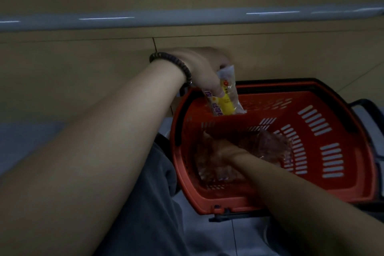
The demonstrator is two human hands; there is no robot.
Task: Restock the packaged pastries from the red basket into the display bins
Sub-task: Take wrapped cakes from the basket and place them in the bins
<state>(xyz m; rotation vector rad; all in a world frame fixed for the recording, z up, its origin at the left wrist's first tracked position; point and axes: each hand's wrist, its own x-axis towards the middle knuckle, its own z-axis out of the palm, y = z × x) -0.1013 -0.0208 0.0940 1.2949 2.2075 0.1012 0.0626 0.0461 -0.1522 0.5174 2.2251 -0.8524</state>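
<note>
Two hands split the work: the left hand (204, 68) kept its grip closed on a packaged pastry (225, 94) above the red basket (324, 151), seemingly bound for the bins, while the right hand (224, 153) reached among remaining packets (270, 143), its grip indiscernible.

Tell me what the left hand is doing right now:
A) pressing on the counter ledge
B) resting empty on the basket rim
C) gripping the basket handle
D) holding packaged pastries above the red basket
D: the left hand grips packaged pastries over the far edge of the red basket, while the right hand reaches down among the packages inside.
</note>
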